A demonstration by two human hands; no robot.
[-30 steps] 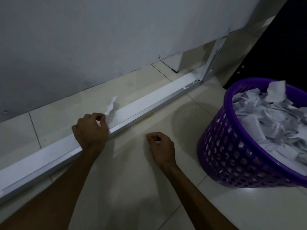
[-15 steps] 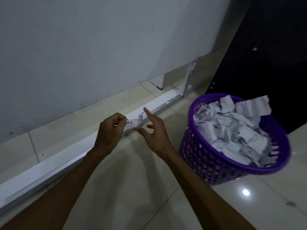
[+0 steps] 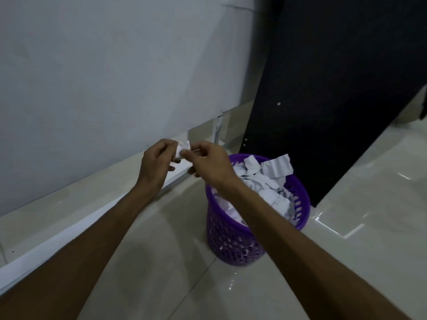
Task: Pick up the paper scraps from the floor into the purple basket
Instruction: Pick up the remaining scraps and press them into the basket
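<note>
Paper scrap [image 3: 182,148] pinched between my left hand [image 3: 157,165] and right hand [image 3: 209,161], raised above the floor [image 3: 161,262]. Purple basket [image 3: 233,241], heaped with scraps, stands just right of my hands.

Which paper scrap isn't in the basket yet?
The small crumpled scrap pinched between the left hand and right hand, held up left of the purple basket; the other scraps are piled inside it.

The floor [image 3: 369,250] is glossy, smooth tile that mirrors the lights. The purple basket [image 3: 231,241] looks like perforated plastic, heaped with crumpled matt white paper scraps [image 3: 272,172]. The dark panel [image 3: 335,88] is matt; the grey wall [image 3: 104,77] is smooth and dull.
</note>
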